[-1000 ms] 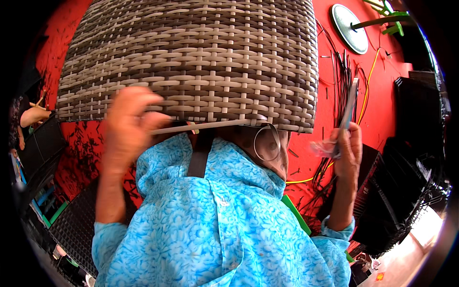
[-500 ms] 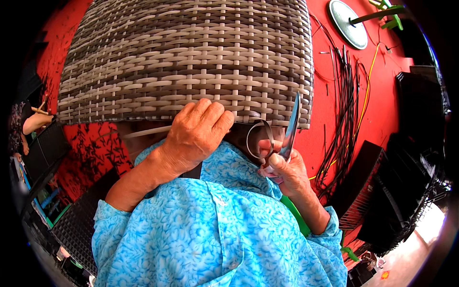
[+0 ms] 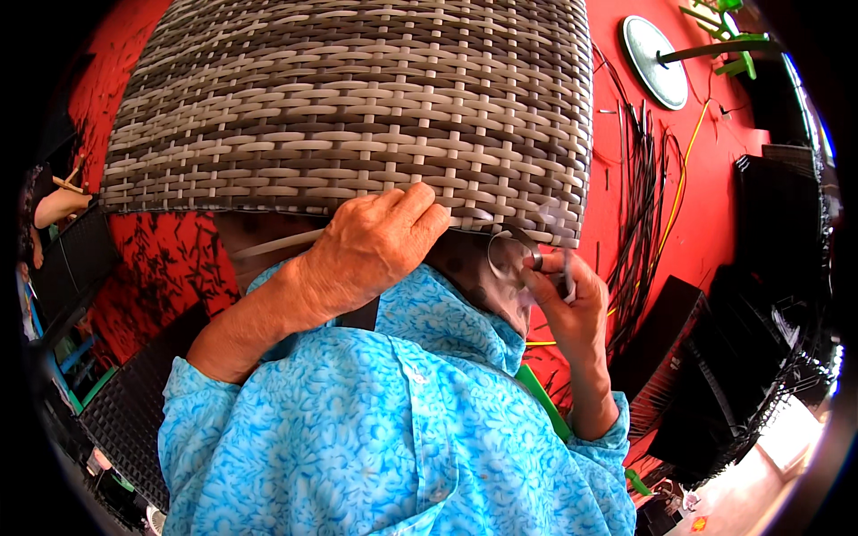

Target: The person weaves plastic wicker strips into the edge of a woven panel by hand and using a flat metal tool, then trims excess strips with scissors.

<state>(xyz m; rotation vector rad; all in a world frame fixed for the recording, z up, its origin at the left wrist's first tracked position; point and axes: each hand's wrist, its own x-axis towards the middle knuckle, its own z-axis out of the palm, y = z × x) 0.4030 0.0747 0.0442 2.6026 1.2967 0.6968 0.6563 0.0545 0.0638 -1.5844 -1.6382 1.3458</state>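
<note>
A large woven wicker panel in grey and brown strands fills the upper middle, its near edge above my lap. My left hand is closed at that edge, its fingertips hidden against the weave. A pale strand sticks out to the left of this hand. Near the panel's right corner, my right hand pinches a thin flat wicker strand, which curves in a loop from the edge. Faint blurring surrounds the right fingers, and the blade seen there earlier cannot be made out clearly.
Long dark strands and a yellow cord lie on the red floor at right. A round stand base is beyond them. Dark woven pieces stand at lower left; another person's arm shows at far left.
My right hand has risen slightly to the right and now pinches the looped strand; the upright blade no longer shows distinctly. My left hand has shifted slightly right along the edge.
</note>
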